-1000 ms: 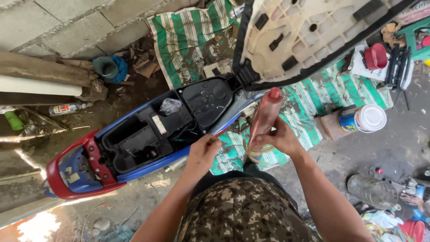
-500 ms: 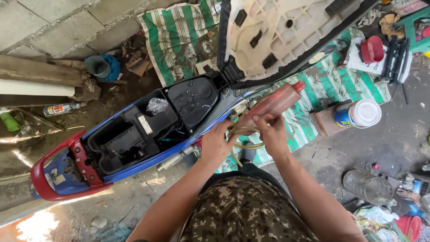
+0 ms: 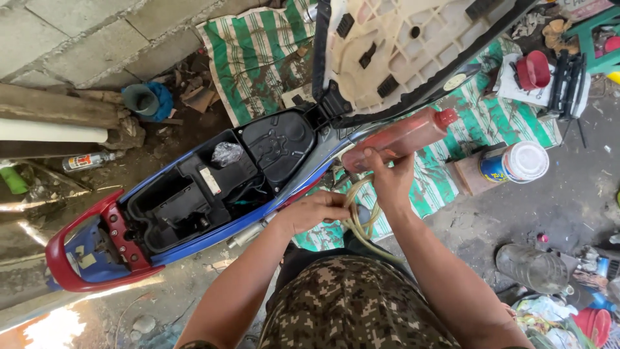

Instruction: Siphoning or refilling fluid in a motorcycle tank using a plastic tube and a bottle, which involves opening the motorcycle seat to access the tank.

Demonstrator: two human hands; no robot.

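Since half a second ago the red bottle (image 3: 400, 137) has tipped flatter, its long axis now running from the right hand (image 3: 391, 178) toward two o'clock, cap outward. That hand grips the bottle's base; the left hand (image 3: 316, 212), at eight o'clock from it, is closed on a pale hose (image 3: 359, 216) looping between them. At three o'clock stands a blue-labelled, white-lidded tub (image 3: 513, 165); at nine o'clock lies a small spray can (image 3: 87, 161).

Bottle (image 3: 400, 137): translucent red, red cap. Hose (image 3: 360, 216): yellowish-clear. Motorcycle body (image 3: 194, 213): blue, red tail, black compartment. Cloth (image 3: 258, 58): green-and-white stripes. Seat underside (image 3: 400, 45): cream. Shirt (image 3: 355, 304): camouflage brown-green.
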